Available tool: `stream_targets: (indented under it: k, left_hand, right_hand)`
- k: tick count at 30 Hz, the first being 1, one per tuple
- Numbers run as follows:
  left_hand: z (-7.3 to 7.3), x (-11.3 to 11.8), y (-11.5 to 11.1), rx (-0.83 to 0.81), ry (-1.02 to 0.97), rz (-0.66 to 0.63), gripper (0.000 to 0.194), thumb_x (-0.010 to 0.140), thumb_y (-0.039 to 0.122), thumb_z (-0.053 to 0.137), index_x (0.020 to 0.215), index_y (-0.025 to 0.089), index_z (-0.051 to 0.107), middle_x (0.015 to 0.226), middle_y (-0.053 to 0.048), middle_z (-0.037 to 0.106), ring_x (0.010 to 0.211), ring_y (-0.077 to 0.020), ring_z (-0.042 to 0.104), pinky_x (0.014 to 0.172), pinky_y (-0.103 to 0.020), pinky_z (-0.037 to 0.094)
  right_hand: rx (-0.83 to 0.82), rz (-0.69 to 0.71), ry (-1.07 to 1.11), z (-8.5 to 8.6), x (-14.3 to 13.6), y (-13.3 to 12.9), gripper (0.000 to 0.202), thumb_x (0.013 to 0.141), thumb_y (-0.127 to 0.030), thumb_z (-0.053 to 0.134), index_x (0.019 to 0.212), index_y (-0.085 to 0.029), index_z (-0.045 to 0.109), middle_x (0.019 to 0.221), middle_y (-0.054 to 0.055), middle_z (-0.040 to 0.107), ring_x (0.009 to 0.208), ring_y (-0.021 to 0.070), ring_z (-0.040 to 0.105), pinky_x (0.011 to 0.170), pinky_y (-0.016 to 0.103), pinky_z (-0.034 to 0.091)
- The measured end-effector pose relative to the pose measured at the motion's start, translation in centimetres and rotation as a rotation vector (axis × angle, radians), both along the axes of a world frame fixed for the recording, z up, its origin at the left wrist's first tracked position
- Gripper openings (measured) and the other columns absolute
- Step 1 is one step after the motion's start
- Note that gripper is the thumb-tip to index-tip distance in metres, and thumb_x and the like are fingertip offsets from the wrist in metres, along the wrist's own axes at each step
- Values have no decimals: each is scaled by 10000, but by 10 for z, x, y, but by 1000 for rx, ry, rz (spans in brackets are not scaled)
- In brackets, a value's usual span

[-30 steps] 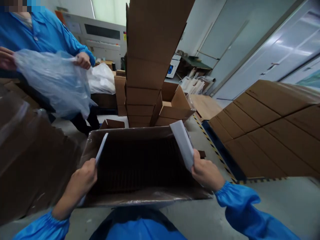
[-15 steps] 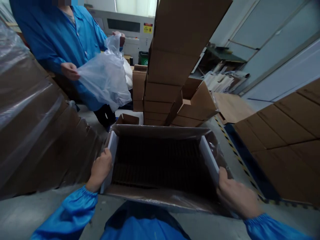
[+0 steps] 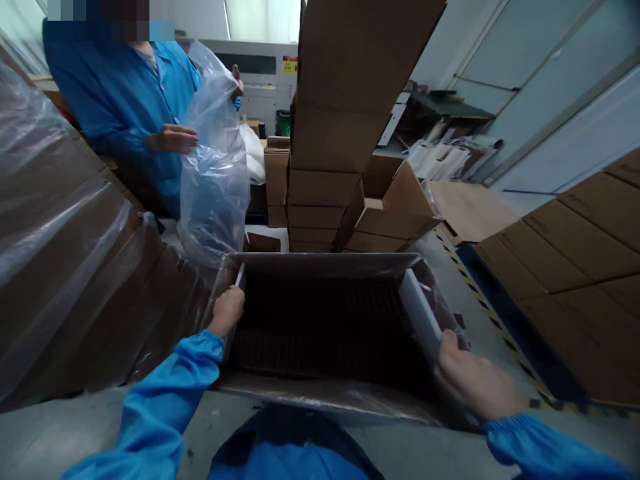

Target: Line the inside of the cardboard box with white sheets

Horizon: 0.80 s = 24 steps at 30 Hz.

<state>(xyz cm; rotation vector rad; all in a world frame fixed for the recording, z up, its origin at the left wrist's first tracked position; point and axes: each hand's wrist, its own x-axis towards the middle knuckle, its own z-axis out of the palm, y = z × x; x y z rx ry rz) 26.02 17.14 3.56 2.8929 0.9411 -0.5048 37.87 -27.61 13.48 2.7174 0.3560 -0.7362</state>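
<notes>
An open cardboard box (image 3: pixel 325 327) sits low in front of the person, lined with clear plastic film that drapes over its rim, its dark inside ribbed with upright rows. The two hands are well apart, one at each side wall of the box. The left hand (image 3: pixel 227 311) is closed around the near end of a white panel (image 3: pixel 239 279) that stands along the left wall, only its thin edge showing. The right hand (image 3: pixel 473 381) is clamped on the near end of a second white panel (image 3: pixel 419 313), which runs along the right wall and leans slightly outward at the top. Both sleeves are bright blue. Just behind the box rises a tall stack of cardboard cartons (image 3: pixel 335 127), with an open carton (image 3: pixel 395 213) tilted against its right side. On the left, film-wrapped cardboard (image 3: pixel 65 267) slopes down toward the box. Beyond it a co-worker in a blue coat (image 3: pixel 125 100) holds a clear plastic bag (image 3: pixel 215 167) upright with both hands, its lower end hanging near the box's far left corner. Flat cardboard sheets (image 3: pixel 575 267) lie stacked to the right, bordered by striped floor tape (image 3: pixel 480 307).
</notes>
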Motion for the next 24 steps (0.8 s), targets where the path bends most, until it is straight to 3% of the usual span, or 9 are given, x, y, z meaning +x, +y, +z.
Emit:
stream_targets:
  k: [6,9,12,16,19,24]
  left_hand:
    - [-11,-4,7,-9,-31,-46,393,889,117,443,1245,-33,518,1046,-280,690,994,-399,703,826,-504,576]
    - [-15,-9,11,62,-81,-49,347,936,100,313,1165,-46,530,958,-273,692,914,-408,716,757,-508,580]
    - [-18,-4,13,34,-60,-28,417,945,53,190,1111,-60,556,929,-275,692,917,-400,718,769,-504,583]
    - [-24,4,14,-14,-63,-36,369,929,52,276,1138,-60,559,940,-272,693,938,-385,718,805,-496,585]
    - [-25,-4,15,31,-102,-51,373,917,55,298,1174,-81,531,962,-280,679,910,-376,722,772,-474,590]
    - [-11,-29,20,57,-118,-14,351,911,65,296,1159,-25,528,971,-246,677,904,-361,721,747,-451,594]
  right_hand:
    - [7,-31,-16,7,2,9,566,914,-189,364,1398,86,262,1081,290,661,1038,425,668,844,532,505]
    - [3,-69,-58,7,2,14,537,896,-163,375,1368,81,299,1040,278,673,1023,428,673,844,539,506]
    - [-23,-77,-84,-7,11,26,521,900,-177,395,1346,87,337,1055,303,660,1032,417,675,847,521,507]
    - [-53,-195,-60,-40,28,43,502,893,-178,415,1341,45,387,1109,318,646,1097,356,665,884,466,499]
    - [-47,-198,-47,-59,32,47,510,886,-183,419,1350,27,392,1121,325,644,1098,337,665,896,458,493]
    - [-36,-123,-104,-68,33,42,493,911,-163,314,1365,17,376,1061,320,663,1028,366,680,865,503,493]
